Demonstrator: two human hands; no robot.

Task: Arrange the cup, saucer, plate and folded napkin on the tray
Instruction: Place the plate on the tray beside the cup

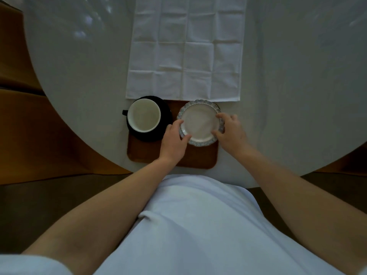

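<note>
At the centre of the frame a brown wooden tray [151, 153] with rounded corners lies on the pale round table [79, 62]. On the tray's left part stands a black saucer [165, 118], its left edge reaching past the tray's rim, and in it sits a cup [144, 115], white inside, dark outside, with a dark handle pointing to the left of the frame. To the right of the cup, on the tray's upper right part, is a small round plate [200, 122] with a white centre and a scalloped, blue-grey patterned border. Above the tray, toward the top centre of the frame, a white napkin [185, 48] lies spread flat on the table, creased into a grid of squares, its lower edge meeting the tray's far side. The left hand [174, 139] grips the plate's lower left rim, fingers curled over the edge and thumb toward the bottom. The right hand [231, 131] pinches the plate's right rim between thumb and fingers. Both bare forearms reach in from the lower corners, above a white garment.
</note>
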